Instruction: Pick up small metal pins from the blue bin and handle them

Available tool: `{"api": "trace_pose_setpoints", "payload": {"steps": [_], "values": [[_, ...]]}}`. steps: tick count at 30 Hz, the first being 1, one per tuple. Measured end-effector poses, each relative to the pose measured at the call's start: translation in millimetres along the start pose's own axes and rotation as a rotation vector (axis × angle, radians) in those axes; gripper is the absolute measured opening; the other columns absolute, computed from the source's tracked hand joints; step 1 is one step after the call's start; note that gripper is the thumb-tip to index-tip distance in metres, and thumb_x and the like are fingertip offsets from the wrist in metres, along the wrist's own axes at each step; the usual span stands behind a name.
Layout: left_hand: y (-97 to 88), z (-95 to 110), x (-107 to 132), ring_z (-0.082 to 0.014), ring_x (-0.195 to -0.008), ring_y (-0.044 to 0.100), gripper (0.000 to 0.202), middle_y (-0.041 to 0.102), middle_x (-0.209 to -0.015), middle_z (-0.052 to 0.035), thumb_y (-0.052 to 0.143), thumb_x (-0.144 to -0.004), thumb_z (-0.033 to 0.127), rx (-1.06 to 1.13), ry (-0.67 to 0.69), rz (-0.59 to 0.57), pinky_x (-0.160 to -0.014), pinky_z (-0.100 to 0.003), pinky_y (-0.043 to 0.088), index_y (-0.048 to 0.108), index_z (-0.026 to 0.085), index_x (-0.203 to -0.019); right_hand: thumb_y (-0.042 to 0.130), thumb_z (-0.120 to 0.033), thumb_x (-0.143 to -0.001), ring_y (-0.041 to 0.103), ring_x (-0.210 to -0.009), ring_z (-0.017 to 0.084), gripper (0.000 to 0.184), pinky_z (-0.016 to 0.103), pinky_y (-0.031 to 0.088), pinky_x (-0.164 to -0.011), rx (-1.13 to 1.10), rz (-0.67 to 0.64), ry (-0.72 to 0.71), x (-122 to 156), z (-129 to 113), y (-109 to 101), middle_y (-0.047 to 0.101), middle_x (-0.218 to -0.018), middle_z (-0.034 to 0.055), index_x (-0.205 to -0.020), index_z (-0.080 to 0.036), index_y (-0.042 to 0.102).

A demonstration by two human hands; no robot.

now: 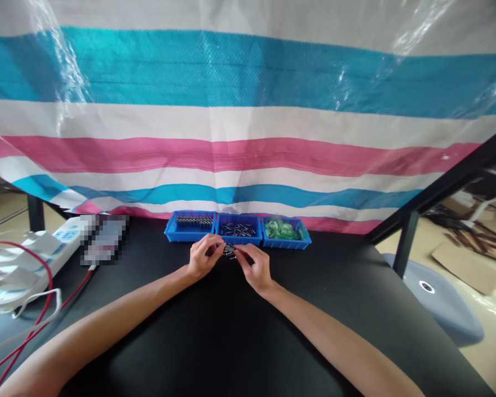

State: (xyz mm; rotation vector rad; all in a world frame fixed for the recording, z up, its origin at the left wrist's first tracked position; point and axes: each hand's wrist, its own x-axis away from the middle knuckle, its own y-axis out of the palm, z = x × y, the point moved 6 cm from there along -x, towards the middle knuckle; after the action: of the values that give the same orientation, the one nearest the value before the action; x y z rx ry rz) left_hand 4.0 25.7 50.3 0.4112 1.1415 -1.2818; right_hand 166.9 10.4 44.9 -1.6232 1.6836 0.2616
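Just in front of the blue bins, my left hand [204, 256] has its thumb and fingers pinched together. Facing it, my right hand [254, 266] is closed in a pinch as well. Between the fingertips shows a small dark metal part [229, 248], too small to name exactly. Several short metal pins or screws [230, 255] lie close beneath it, partly hidden by the fingers. Behind the hands, the middle blue bin [248, 241] holds many loose pins or screws [242, 229].
The left blue bin [182, 237] contains rows of metal cylinders [194, 221]; the right bin [285, 243] holds green plastic packets [281, 227]. A striped sheet [240, 154] hangs behind. At left lie a power strip [62, 242], red cable [47, 264] and blurred device [106, 238]. A grey stool [446, 309] stands right.
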Motion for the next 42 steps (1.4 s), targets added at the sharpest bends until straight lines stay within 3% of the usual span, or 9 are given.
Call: {"api": "trace_pose_setpoints", "payload": {"steps": [12,18,26,42], "values": [[-0.2,1.1,0.3,-0.0071,-0.049,0.056,0.007,0.071,-0.078,-0.0030,0.061,-0.084,0.021,-0.099,0.010,0.002,-0.055,-0.019,0.049,0.064,0.017,-0.090,0.055,-0.025,-0.089,0.061,-0.063,0.015,0.015,0.027,0.052,-0.060,-0.001,0.009,0.000,-0.7,-1.1,-0.5,0.066,-0.075,0.0041,-0.093,-0.019,0.069],[-0.1,0.3,-0.5,-0.0090,-0.055,0.062,0.008,0.073,-0.085,-0.0038,0.061,-0.084,0.018,-0.049,-0.026,0.010,-0.057,-0.020,0.051,0.065,0.017,-0.091,0.055,-0.022,-0.088,0.061,-0.065,0.015,0.015,0.027,0.051,-0.063,-0.008,0.004,0.000,-0.5,-0.9,-0.4,0.066,-0.076,0.0041,-0.093,-0.019,0.068],[-0.8,2.1,-1.7,-0.0054,-0.048,0.055,0.011,0.072,-0.084,-0.0028,0.064,-0.081,0.016,-0.030,-0.022,0.002,-0.054,-0.018,0.049,0.063,0.017,-0.092,0.056,-0.022,-0.088,0.062,-0.066,0.015,0.014,0.027,0.052,-0.064,-0.017,0.006,-0.010,-1.1,-1.8,-0.7,0.067,-0.078,0.0042,-0.094,-0.019,0.068],[-0.5,0.1,1.1,-0.0090,-0.057,0.064,0.010,0.073,-0.082,-0.0028,0.065,-0.081,0.017,-0.049,-0.007,0.055,-0.058,-0.019,0.052,0.064,0.017,-0.091,0.056,-0.021,-0.088,0.061,-0.067,0.015,0.013,0.027,0.050,-0.064,-0.031,-0.002,-0.002,-0.4,0.6,0.5,0.067,-0.079,0.0044,-0.094,-0.018,0.068]]}}
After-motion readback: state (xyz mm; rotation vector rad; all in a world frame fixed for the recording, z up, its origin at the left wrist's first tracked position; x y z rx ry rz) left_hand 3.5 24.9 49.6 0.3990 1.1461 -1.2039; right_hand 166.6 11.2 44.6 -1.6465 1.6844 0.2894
